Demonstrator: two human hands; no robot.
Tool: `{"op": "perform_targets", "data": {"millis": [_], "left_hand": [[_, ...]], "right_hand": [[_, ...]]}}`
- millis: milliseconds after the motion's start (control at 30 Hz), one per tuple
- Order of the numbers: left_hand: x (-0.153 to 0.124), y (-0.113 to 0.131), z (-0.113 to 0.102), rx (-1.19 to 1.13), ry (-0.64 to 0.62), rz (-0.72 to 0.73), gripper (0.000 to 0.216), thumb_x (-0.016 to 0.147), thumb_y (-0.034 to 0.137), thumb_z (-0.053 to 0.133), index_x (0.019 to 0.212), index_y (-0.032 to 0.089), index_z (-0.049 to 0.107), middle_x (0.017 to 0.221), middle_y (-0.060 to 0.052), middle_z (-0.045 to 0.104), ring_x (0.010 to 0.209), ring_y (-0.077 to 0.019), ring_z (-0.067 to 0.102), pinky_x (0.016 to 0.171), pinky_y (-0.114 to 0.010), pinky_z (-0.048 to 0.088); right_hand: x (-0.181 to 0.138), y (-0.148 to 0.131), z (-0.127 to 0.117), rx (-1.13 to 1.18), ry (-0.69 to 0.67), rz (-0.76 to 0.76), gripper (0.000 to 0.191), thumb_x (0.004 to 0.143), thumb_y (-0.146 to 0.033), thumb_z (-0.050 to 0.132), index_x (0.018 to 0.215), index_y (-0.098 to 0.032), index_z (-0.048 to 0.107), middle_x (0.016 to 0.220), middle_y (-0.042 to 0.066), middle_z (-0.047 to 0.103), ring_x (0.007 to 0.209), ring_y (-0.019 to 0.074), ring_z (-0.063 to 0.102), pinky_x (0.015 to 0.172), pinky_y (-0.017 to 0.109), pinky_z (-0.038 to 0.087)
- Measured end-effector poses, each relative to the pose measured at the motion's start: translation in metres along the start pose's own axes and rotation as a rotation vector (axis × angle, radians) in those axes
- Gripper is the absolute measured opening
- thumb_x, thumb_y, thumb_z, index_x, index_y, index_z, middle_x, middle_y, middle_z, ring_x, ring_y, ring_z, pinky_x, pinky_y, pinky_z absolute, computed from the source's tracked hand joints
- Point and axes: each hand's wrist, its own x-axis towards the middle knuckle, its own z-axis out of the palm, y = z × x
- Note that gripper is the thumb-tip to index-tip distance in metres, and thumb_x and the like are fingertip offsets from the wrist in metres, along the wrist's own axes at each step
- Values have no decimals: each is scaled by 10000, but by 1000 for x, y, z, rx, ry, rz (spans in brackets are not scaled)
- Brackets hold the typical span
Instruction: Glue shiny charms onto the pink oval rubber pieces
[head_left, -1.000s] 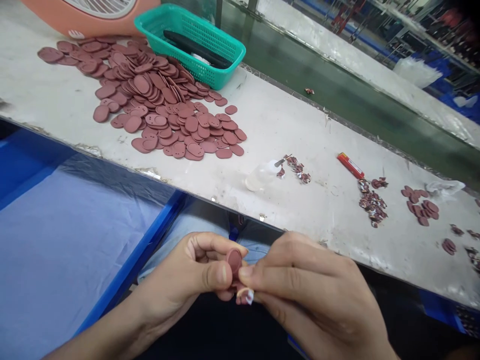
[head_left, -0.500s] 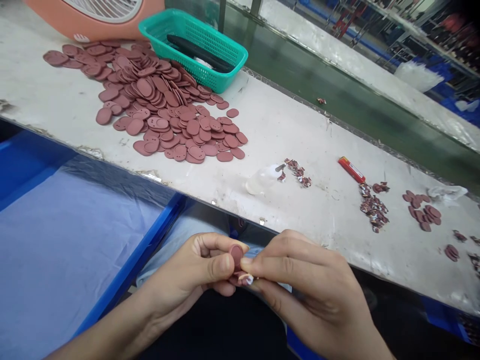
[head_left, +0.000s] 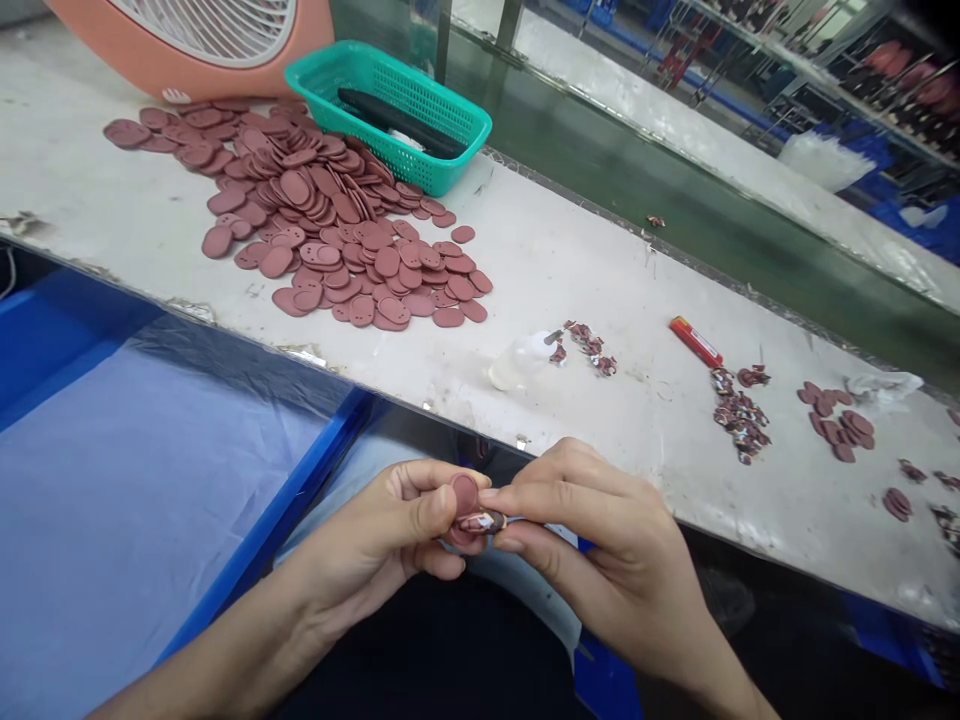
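My left hand [head_left: 375, 535] pinches a small maroon oval disc [head_left: 464, 492] between thumb and fingers, in front of the table edge. Against the disc lies a tiny painted figure [head_left: 481, 522], brown, white and maroon. The closed fingertips of my right hand [head_left: 607, 530] grip its right end. How the figure and disc meet is partly hidden by my fingers. Beyond my hands, a translucent white squeeze bottle [head_left: 517, 362] with a dark tip lies on the table, its tip beside several small painted figures [head_left: 591, 347].
A large heap of maroon oval discs [head_left: 345, 240] spreads before a green basket [head_left: 450, 178] and an orange fan [head_left: 195, 75]. Right of the bottle lie a red-and-yellow packet [head_left: 695, 341], more painted figures [head_left: 741, 420] and loose discs [head_left: 841, 432]. A blue-edged, film-lined tray [head_left: 150, 480] stands at left.
The figure has turned in my fingers and now lies sideways across the disc. My right hand has shifted slightly up and left. The camera view has tilted a little.
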Motion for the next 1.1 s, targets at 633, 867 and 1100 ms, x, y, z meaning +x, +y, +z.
{"op": "perform_targets", "data": {"millis": [633,867,1100], "left_hand": [[0,0,4,-79,88,-16,300,588,379,962,692,157,789,617,11,630,538,-51,554,522,-94,503],[2,7,-5,-19,53,-14,387,580,477,942,725,156,781,646,2,623,569,-79,582,470,-114,507],[-6,11,-15,52,217,284,498,649,516,894,1014,208,752,905,-47,718,737,-169,689,515,-206,574]], "right_hand": [[9,2,4,-33,25,-41,81,936,-185,689,970,-160,758,820,40,713,754,126,664,701,251,579],[15,7,7,29,18,-17,101,919,-204,699,998,-207,761,808,27,718,749,142,670,682,276,572],[26,10,30,-209,213,-144,200,882,-107,683,1054,-204,721,795,34,702,708,155,636,609,282,559]]}}
